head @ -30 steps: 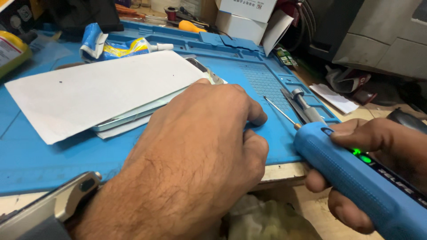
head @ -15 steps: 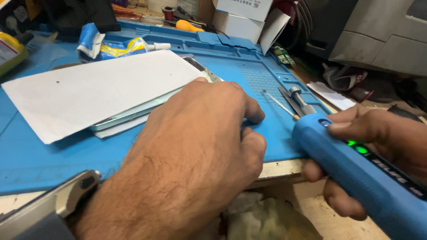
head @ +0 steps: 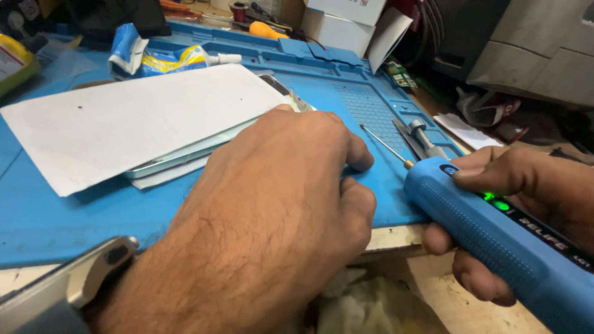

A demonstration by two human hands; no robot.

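Observation:
My left hand (head: 272, 210) lies palm down on the blue work mat (head: 55, 216), fingers curled, its fingertips hidden against the edge of a flat device (head: 179, 158) that sits under a white sheet of paper (head: 130, 120). What the fingers grip cannot be seen. My right hand (head: 526, 204) holds a thick blue electric screwdriver (head: 495, 241) with a green light lit; its thin bit (head: 383, 145) points toward the mat, just right of my left fingers.
A metal tool (head: 424, 139) lies on the mat beside the bit. A crumpled blue and yellow packet (head: 158, 59) and an orange-handled tool (head: 266, 29) lie at the mat's far edge, white boxes (head: 346, 21) behind. A metal watch band (head: 74, 284) shows at my left wrist.
The view has shifted slightly; my right hand with the blue screwdriver has moved a little left toward my left hand. My left hand stays on the mat.

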